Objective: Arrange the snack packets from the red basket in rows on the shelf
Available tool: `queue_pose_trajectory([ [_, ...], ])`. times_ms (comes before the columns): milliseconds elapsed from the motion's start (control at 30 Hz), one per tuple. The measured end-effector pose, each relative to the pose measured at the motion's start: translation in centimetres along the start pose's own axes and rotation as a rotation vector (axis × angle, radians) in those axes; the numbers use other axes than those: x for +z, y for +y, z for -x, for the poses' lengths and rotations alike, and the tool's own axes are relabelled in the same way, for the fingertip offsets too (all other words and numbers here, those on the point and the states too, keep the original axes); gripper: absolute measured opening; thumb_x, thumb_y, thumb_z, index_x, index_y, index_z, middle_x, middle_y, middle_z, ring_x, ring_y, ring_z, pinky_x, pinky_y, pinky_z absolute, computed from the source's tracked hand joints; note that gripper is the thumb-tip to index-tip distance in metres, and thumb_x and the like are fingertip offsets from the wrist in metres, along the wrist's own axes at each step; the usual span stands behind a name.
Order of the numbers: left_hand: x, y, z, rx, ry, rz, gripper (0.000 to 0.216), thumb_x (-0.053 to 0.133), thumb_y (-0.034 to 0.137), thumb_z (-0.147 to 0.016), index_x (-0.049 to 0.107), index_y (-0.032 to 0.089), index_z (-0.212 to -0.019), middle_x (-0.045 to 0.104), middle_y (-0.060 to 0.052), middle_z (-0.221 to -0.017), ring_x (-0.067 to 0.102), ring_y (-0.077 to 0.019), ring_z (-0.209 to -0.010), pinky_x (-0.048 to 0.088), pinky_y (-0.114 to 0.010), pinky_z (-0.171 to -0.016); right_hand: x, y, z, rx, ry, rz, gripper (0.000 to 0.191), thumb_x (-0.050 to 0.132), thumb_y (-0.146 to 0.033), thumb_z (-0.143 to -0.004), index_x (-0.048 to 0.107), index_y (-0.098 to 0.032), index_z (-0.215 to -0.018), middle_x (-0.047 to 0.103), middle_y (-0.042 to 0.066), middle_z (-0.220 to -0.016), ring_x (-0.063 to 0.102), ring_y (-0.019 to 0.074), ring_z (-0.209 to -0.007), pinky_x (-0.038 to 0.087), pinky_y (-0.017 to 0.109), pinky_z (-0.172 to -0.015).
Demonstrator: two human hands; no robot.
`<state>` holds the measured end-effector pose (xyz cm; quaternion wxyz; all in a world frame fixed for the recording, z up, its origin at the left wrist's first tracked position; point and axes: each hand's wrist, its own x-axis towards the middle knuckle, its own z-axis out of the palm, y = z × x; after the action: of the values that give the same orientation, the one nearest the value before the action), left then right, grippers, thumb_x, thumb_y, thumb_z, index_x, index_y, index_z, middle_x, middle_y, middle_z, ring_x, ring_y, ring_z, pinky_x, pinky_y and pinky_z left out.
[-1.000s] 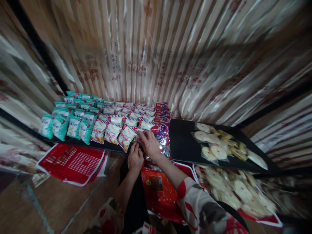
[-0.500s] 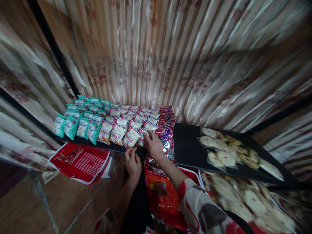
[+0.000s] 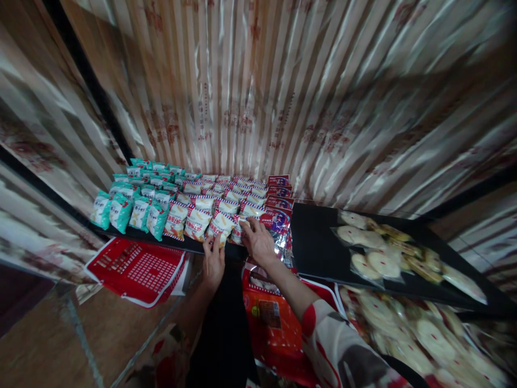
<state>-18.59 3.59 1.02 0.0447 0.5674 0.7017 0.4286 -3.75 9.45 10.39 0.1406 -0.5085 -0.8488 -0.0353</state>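
Observation:
Rows of snack packets stand on a black shelf: teal ones at the left, red-and-white ones in the middle, red-and-blue ones to their right. My left hand reaches up with fingers stretched, its tips touching the front red-and-white packet. My right hand lies over the front of that row, fingers curled on a packet beside a silvery red-and-blue packet.
Clear bags of round pale biscuits lie on the shelf's right part. A red basket sits below left; an orange bag and a red tray of biscuit bags lie below. Striped fabric hangs behind.
My left hand has risen from below the shelf edge, and its fingers have opened onto the front packet. My right hand has stayed on the row. The view has shifted slightly.

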Motion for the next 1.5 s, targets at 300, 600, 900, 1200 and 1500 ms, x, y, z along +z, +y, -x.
queue_pose_trajectory([
  [300,1.2,-0.3,-1.7,-0.036,0.103,0.134,0.036,0.043,0.022,-0.089,0.049,0.017,-0.125,0.046,-0.013,-0.114,0.059,-0.0195,-0.100,0.051,-0.035,-0.086,0.2,0.2,0.0,-0.002,-0.005,0.003,0.051,0.058,-0.022,-0.081,0.047,-0.028,-0.131,0.045,0.008,-0.136,0.046,0.0262,-0.112,0.045,0.037,-0.089],
  [600,1.7,-0.4,-3.3,-0.018,0.072,0.118,0.028,0.046,0.022,-0.088,0.052,0.016,-0.115,0.055,-0.010,-0.102,0.061,-0.0186,-0.089,0.053,-0.033,-0.077,0.6,0.5,0.0,0.002,-0.004,-0.014,0.050,0.057,-0.022,-0.082,0.047,-0.030,-0.131,0.044,0.008,-0.137,0.045,0.0264,-0.113,0.045,0.038,-0.089],
  [900,2.1,-1.6,-2.7,0.118,0.004,0.118,0.025,0.042,0.023,-0.091,0.053,0.015,-0.112,0.060,-0.009,-0.096,0.062,-0.0182,-0.094,0.052,-0.032,-0.082,0.4,0.3,0.0,0.005,-0.013,-0.024,0.049,0.056,-0.022,-0.083,0.046,-0.030,-0.131,0.044,0.007,-0.137,0.044,0.0264,-0.112,0.044,0.038,-0.089],
  [1200,1.1,-1.1,-1.7,0.133,-0.063,0.125,0.023,0.040,0.021,-0.091,0.055,0.018,-0.107,0.055,-0.009,-0.102,0.060,-0.0165,-0.094,0.051,-0.030,-0.084,0.4,0.2,0.0,0.017,-0.026,-0.015,0.049,0.057,-0.023,-0.083,0.047,-0.029,-0.131,0.044,0.007,-0.137,0.045,0.0263,-0.111,0.044,0.037,-0.088],
  [1500,1.5,-1.4,-1.4,0.151,-0.050,0.143,0.026,0.039,0.021,-0.091,0.057,0.016,-0.109,0.056,-0.011,-0.103,0.060,-0.0177,-0.095,0.052,-0.031,-0.084,0.2,0.0,0.0,0.013,-0.027,-0.007,0.050,0.055,-0.021,-0.083,0.046,-0.028,-0.132,0.045,0.008,-0.136,0.045,0.0265,-0.111,0.044,0.037,-0.087],
])
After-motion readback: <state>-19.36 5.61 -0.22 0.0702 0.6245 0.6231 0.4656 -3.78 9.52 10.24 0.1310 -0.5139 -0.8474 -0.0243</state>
